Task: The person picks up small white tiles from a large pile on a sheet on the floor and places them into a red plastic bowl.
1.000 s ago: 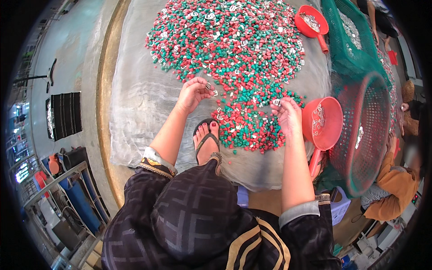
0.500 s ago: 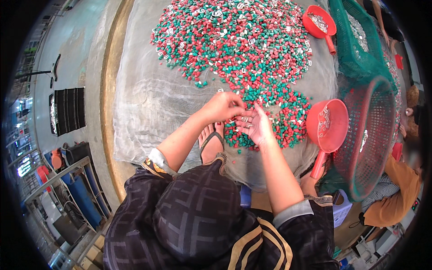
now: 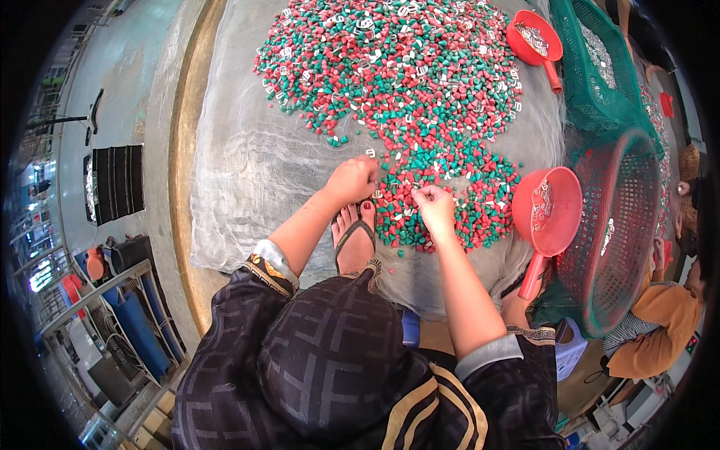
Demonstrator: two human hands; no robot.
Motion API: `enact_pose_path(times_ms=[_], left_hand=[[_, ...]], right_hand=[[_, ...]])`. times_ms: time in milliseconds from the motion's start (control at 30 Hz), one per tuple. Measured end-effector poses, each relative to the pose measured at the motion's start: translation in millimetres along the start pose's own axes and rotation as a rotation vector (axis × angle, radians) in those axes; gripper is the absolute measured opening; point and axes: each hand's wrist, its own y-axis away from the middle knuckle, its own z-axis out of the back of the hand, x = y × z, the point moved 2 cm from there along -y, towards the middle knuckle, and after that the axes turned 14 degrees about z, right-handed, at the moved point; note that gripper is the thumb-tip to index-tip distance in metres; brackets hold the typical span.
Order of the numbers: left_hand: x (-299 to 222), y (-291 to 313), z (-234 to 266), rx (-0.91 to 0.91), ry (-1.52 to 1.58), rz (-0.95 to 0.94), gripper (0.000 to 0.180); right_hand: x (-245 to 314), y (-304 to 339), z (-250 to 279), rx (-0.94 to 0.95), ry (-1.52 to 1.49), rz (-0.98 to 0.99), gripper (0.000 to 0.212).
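Note:
A wide pile of red and green cone-shaped pieces, mixed with small silver metal clips, lies on a pale mesh sheet. My left hand rests curled at the pile's near left edge, just above my sandalled foot; what its fingers hold is hidden. My right hand hovers over the near clump of cones, fingertips pinched together on a small piece. A red scoop holding a few silver clips lies right of that hand.
A red mesh basket leans by the scoop, with a green net bag and a second red scoop behind it. Another person in orange sits at lower right. Metal racks stand to the left.
My hands came together over the near clump half a second ago and have drawn slightly apart. The view has shifted a little.

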Motion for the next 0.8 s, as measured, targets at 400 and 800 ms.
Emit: enact_pose_path(times_ms=[400,800], left_hand=[[8,-26,0,-0.159,0.007,0.125,0.022],[9,-16,5,0.336,0.942,0.309,0.015]], right_hand=[[59,19,-39,0.312,0.585,0.340,0.023],[26,5,-27,-0.007,-0.113,0.255,0.014]])
